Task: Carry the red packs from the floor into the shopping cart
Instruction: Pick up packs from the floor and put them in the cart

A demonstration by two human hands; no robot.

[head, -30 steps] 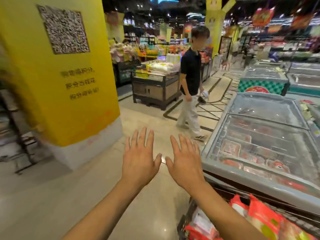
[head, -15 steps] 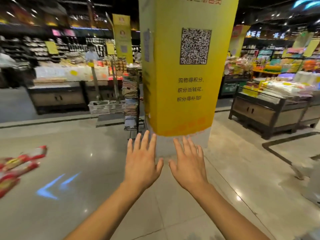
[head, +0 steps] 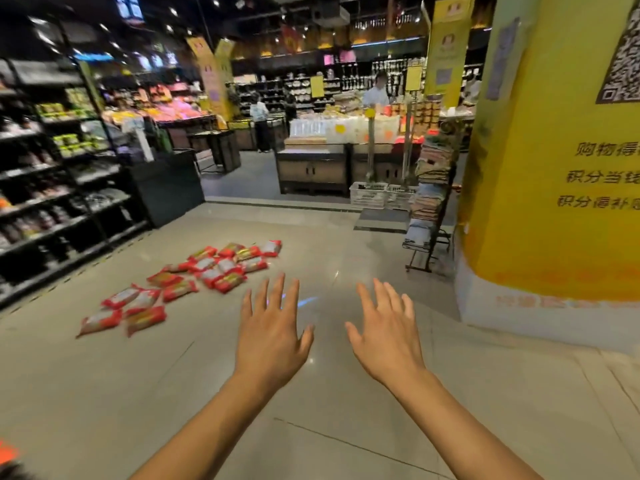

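Both grips are empty and wide. My left grip [head: 270,337] and right grip [head: 388,341] are held out palm-down over the floor [head: 311,427], fingers straight and spread, touching nothing. Half a second ago their thumbs nearly met; now there is a clear gap between them.

The red packs [head: 180,285] lie scattered flat on the floor ahead and to the left of my left grip, in a loose band running away from me. None is in contact with either grip. Half a second ago only a few of them showed, blurred, at the far left edge; now the whole scatter is in view.

The yellow pillar [head: 554,168], then straight ahead beyond both grips, now stands to the right of my right grip. Dark shelves [head: 52,185] run along the far left. The cart, seen under my right forearm a second ago, is out of view.
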